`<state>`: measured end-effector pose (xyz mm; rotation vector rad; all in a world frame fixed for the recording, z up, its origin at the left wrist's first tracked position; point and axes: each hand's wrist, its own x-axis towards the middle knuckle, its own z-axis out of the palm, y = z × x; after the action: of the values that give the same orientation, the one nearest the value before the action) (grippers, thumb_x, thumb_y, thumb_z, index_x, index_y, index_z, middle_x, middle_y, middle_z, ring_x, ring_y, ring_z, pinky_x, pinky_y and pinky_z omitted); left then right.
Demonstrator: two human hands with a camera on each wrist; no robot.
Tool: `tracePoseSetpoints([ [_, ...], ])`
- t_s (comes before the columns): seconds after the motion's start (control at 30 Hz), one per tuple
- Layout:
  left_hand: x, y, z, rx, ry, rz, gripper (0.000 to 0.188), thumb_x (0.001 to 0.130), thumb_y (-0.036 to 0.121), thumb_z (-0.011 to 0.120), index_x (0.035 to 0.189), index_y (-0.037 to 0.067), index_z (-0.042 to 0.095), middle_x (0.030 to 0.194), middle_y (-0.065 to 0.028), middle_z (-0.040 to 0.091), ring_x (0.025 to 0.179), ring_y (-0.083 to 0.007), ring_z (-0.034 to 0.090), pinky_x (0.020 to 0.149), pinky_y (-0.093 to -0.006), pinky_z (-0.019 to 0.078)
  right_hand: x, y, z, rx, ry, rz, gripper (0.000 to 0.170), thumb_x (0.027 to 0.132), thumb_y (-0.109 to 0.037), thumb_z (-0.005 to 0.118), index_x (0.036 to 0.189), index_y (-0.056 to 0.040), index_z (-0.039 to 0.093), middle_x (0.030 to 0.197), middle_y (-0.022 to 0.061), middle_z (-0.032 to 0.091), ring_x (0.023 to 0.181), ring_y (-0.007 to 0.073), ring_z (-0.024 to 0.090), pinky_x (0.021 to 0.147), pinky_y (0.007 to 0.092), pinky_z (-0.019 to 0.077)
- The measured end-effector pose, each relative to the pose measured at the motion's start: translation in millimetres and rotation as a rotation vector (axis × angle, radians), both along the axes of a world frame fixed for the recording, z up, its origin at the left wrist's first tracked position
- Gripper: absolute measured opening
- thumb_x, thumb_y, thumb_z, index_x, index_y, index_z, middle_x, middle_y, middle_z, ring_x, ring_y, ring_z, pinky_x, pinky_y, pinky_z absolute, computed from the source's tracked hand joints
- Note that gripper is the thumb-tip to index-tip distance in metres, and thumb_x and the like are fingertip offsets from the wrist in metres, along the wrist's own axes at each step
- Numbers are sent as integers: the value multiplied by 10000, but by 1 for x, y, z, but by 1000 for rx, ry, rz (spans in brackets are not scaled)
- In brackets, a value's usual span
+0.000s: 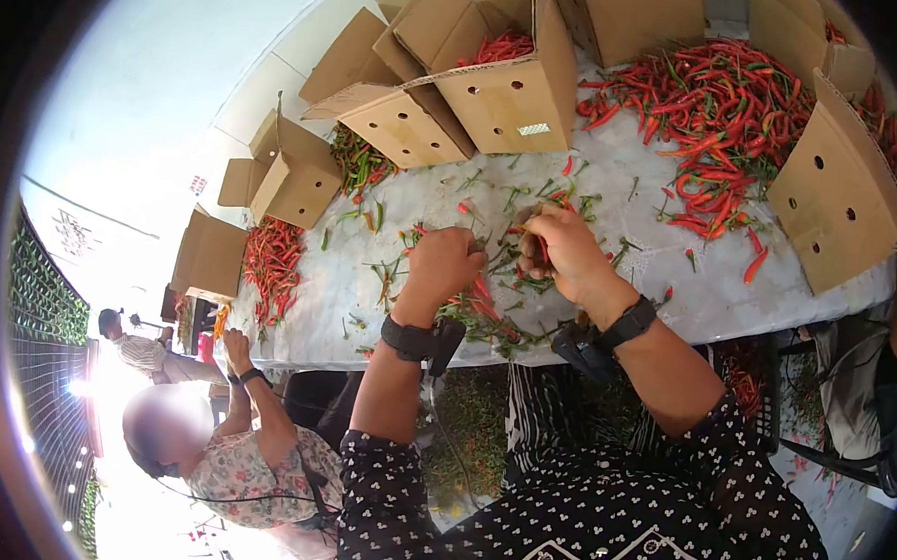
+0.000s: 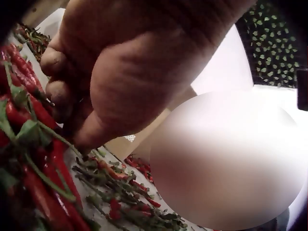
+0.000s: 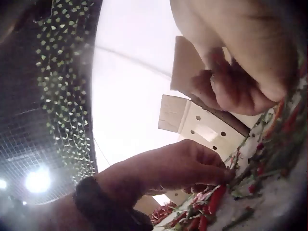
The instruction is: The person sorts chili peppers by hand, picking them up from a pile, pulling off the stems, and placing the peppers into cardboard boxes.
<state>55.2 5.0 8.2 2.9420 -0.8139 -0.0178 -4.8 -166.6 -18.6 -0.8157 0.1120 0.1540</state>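
Observation:
Over the table's near edge, my left hand [image 1: 444,265] has its fingers curled and pinches a red chili pepper [image 3: 217,196], which hangs below the fingertips in the right wrist view. Just to its right, my right hand [image 1: 567,247] grips another red chili [image 1: 542,248] between thumb and curled fingers. Beneath both hands lies a loose pile of red chilies [image 1: 480,299] mixed with green stems [image 1: 501,330]. In the left wrist view, red chilies [image 2: 36,192] with green stalks fill the lower left, close by the left fingertips.
A large heap of red chilies [image 1: 716,112] lies at the back right beside an open cardboard box [image 1: 837,197]. More boxes [image 1: 501,102] line the back. Smaller heaps [image 1: 272,262] lie at the left, where another person [image 1: 260,462] sits. Stems litter the white table cover [image 1: 613,177].

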Motion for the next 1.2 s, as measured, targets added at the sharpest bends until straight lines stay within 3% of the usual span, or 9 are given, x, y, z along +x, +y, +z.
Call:
tracePoseSetpoints([
  [0.17,0,-3,3,-70,-40,-5,232,698,221,609,762,-1,623,685,-187,595,639,-312,589,609,-382,464,1,0,-1,-165,-37,70,89,832,-144,519,800,-60,522,602,12,497,478,101,473,392,232,325],
  [0.23,-8,-11,18,-458,52,78,203,760,187,595,786,-14,605,658,-152,597,593,-222,578,577,-326,454,2,3,-4,-290,-115,87,97,812,-139,567,797,-45,547,615,-10,500,494,72,457,401,215,311],
  [0.33,-14,-17,25,-618,113,95,175,808,158,576,823,-16,582,660,-104,596,596,-146,550,566,-286,438,0,6,1,-519,-182,48,131,797,-141,601,834,-17,586,641,-20,514,515,46,439,412,193,296],
  [0.67,-30,-22,19,-656,-124,-191,164,848,152,526,832,-9,548,649,-12,525,591,-84,477,539,-247,404,0,7,-5,-735,-328,-1,157,756,-78,605,863,37,611,727,12,596,678,72,521,618,241,434],
  [0.77,-28,-16,24,-789,249,41,169,837,140,531,761,-11,537,608,-52,489,562,-118,468,555,-272,413,-1,9,-6,-694,-364,21,129,755,-80,590,836,15,618,674,65,597,578,94,531,530,261,426],
  [0.83,-28,-13,27,-1115,675,119,247,886,231,499,727,45,524,591,41,433,514,-50,377,452,-229,300,-3,9,-2,-687,-436,-39,114,762,-76,563,812,19,598,650,40,576,542,78,503,484,249,400],
  [1.0,-18,7,34,-851,352,174,275,866,239,530,693,25,525,562,9,426,487,-76,380,461,-248,332,0,-7,3,-282,-192,70,140,799,-88,528,925,-35,557,687,4,531,561,67,457,466,203,338],
  [1.07,-22,15,32,-383,105,30,207,786,215,582,766,10,564,566,-82,509,549,-219,523,547,-324,428,2,-10,-1,-98,-146,76,131,808,-107,516,924,-55,547,684,8,527,547,75,456,443,199,315],
  [1.2,-21,28,10,-218,6,-121,181,719,183,593,809,27,601,694,-173,560,672,-344,565,619,-398,448,0,-5,4,-30,-96,65,114,833,-162,515,872,-57,534,658,18,526,512,83,452,400,212,283],
])
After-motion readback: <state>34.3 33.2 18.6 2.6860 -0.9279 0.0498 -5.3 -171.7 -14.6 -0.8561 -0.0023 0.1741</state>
